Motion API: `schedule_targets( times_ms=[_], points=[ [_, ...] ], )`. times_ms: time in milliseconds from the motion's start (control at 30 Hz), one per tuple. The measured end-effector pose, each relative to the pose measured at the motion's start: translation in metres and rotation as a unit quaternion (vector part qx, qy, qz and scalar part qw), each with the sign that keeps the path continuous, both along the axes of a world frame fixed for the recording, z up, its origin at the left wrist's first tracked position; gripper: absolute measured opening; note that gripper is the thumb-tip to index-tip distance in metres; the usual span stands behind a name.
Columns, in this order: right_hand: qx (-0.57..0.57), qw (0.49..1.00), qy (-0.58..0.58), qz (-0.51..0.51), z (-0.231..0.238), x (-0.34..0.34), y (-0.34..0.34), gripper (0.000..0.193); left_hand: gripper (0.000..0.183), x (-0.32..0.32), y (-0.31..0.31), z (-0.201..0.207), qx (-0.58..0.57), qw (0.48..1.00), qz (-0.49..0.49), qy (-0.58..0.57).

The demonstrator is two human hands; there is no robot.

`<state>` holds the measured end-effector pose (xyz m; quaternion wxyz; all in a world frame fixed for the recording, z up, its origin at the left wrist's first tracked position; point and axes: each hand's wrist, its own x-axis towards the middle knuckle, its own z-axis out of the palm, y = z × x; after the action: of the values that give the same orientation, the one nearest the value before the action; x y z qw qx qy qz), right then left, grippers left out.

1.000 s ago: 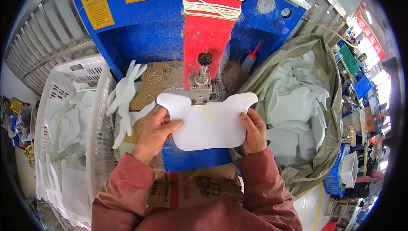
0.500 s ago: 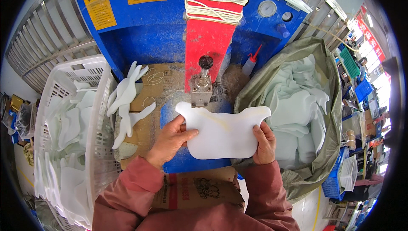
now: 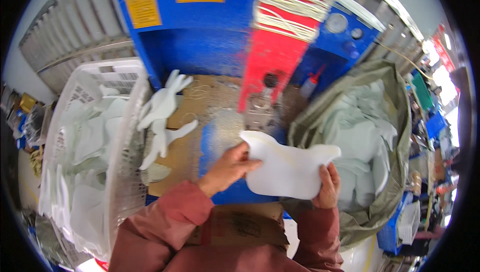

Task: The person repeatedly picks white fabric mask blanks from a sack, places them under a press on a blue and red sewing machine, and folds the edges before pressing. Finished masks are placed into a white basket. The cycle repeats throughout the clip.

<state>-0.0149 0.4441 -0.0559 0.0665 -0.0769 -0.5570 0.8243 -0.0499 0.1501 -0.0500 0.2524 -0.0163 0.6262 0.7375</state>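
A white, smooth shaped foam-like sheet point(image 3: 285, 169) with two upper horns is held between my hands. My left hand point(image 3: 230, 168) pinches its left edge, thumb on the front face. On the opposite side, my right hand point(image 3: 328, 186) grips the right edge below the horn. Just behind the sheet's upper left corner is the metal head point(image 3: 261, 114) of a machine, under a red arm point(image 3: 272, 57) wound with pale cord. Whether the sheet touches the head I cannot tell. Below it lies a blue work surface point(image 3: 232, 194), partly covered with pale dust.
A white plastic basket point(image 3: 112, 172) of similar pale pieces stands left. Narrow white offcuts point(image 3: 161, 104) lie on cardboard beside it. To the right, a green-grey sack point(image 3: 402, 137) holds more pale sheets. A red-tipped squeeze bottle point(image 3: 308, 87) stands at the back. Brown printed bags point(image 3: 240, 224) lie in front.
My view has turned, so the scene sits further right and is blurred. The sheet has tilted, its right side lower, still in both hands.
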Motion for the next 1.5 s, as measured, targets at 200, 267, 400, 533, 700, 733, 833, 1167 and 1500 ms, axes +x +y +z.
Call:
schedule_targets(
  times_ms=[200, 267, 400, 533, 700, 733, 833, 1167, 1500],
  points=[
    [0.015, 0.999, -0.023, 0.031, -0.016, 0.023, -0.023, 0.025, 0.045, 0.050, -0.052, -0.006, 0.042, 0.996, -0.078, 0.025],
    [-0.020, 0.998, -0.040, 0.047, -0.034, 0.033, -0.037, 0.024, 0.053, 0.073, -0.096, -0.006, 0.029, 0.995, -0.026, -0.089],
    [-0.019, 0.992, -0.090, 0.091, -0.081, 0.037, -0.071, 0.027, 0.056, 0.092, -0.164, -0.020, -0.366, 0.915, 0.161, 0.063],
    [0.370, 0.915, -0.091, 0.130, -0.102, 0.034, -0.078, 0.024, 0.051, 0.073, -0.172, -0.062, -0.643, 0.660, 0.199, 0.335],
    [0.487, 0.867, -0.033, 0.098, -0.078, 0.044, -0.058, 0.020, 0.040, 0.052, -0.185, -0.089, -0.611, 0.677, 0.206, 0.356],
    [0.497, 0.862, -0.016, 0.096, -0.071, 0.047, -0.057, 0.019, 0.037, 0.049, -0.193, -0.085, -0.600, 0.675, 0.217, 0.370],
    [0.574, 0.809, 0.109, 0.070, -0.050, 0.053, -0.059, 0.019, 0.028, 0.031, -0.219, -0.056, -0.536, 0.701, 0.281, 0.377],
    [0.475, 0.855, 0.031, 0.205, -0.006, 0.048, -0.097, 0.026, 0.027, 0.033, -0.257, 0.070, -0.304, 0.833, 0.375, 0.270],
    [0.579, 0.690, 0.354, 0.252, 0.040, 0.033, -0.155, 0.063, 0.029, 0.121, -0.146, 0.019, 0.094, 0.951, 0.289, 0.056]
  ],
)
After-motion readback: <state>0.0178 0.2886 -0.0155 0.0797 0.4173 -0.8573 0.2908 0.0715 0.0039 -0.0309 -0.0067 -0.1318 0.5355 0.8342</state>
